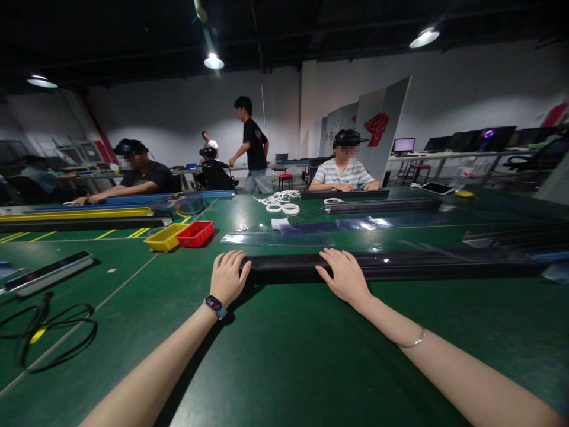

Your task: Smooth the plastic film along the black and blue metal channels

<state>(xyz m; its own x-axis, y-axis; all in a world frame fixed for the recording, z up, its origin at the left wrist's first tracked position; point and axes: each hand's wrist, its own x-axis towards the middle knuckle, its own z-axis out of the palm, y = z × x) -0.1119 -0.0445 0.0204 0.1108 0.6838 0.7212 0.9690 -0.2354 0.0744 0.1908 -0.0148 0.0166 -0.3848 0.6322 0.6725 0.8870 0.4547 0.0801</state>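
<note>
A bundle of long black strips (284,268) lies crosswise on the green table in front of me. My left hand (229,276) is at the bundle's left end, fingers stretched out and thumb apart, touching the end. On my left wrist is a smart watch (214,303). Further right, my right hand (344,274) lies over the bundle, with fingers across the top and the thumb at the near side. Its palm hides part of the strips. A thin silvery bracelet (418,339) circles my right forearm. Clear plastic film (278,239) lies just beyond the bundle.
Beyond are a yellow bin (165,237), a red bin (195,233), more dark strips (382,206) and white rings (290,209). At left lie a long silver-and-black bar (48,273) and a black cable (66,350). Several people sit or walk behind the table.
</note>
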